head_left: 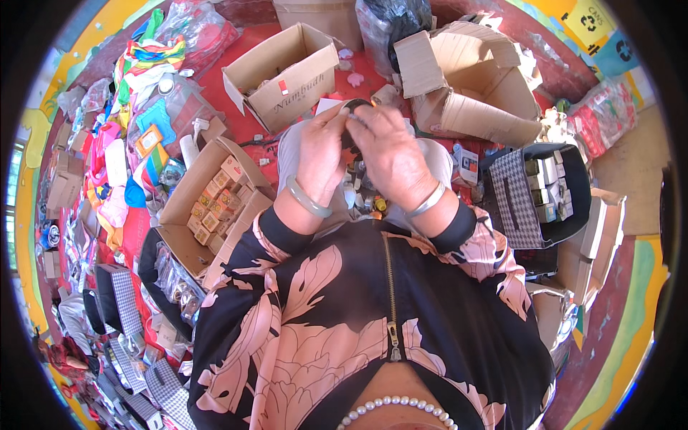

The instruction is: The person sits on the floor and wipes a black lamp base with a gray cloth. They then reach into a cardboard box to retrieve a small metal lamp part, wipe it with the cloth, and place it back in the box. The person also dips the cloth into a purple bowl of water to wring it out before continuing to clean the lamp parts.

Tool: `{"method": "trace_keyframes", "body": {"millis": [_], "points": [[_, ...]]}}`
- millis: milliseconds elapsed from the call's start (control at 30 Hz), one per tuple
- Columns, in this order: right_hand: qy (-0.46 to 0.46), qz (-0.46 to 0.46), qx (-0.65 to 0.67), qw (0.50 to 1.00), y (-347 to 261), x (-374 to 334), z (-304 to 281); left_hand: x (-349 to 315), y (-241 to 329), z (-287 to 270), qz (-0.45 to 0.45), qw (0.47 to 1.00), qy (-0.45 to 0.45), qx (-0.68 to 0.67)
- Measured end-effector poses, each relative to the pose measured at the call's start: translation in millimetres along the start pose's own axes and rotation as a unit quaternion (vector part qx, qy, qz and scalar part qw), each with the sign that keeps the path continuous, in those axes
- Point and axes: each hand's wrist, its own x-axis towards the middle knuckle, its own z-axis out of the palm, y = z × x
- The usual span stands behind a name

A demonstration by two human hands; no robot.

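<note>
My left hand [322, 143] and my right hand [389, 143] meet over my lap, both closed around a small dark, round-edged thing [355, 104]. My fingers cover most of it, so its kind is hidden. The right hand's fingers bend over its top and are a little blurred. The left thumb and fingers pinch its side. Between my knees, under the hands, lie several small items, among them an orange-and-yellow one [380, 205]. A pale bangle circles each wrist.
Ahead stand an open cardboard box [287, 89] on the left and a larger one [494, 107] on the right. A carton of small boxes [175, 247] sits at my left. To my right is a black checked storage bin [510, 190] with small boxes. Mixed goods [115, 165] cover the far-left floor.
</note>
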Motion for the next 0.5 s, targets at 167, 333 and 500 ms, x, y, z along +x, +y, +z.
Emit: {"method": "trace_keyframes", "body": {"millis": [167, 333, 500], "points": [[-0.037, -0.033, 0.161, 0.986, 1, -31, 13, 10, -9, -18, -0.013, 0.994, 0.046, -0.096], [-0.008, 0.225, 0.323, 0.919, 9, -30, -18, 28, 6, -34, -0.005, 0.982, 0.030, -0.188], [0.104, 0.168, 0.207, 0.958, 28, 10, -25, 6, 3, -10, -0.035, 0.983, -0.003, -0.180]]}}
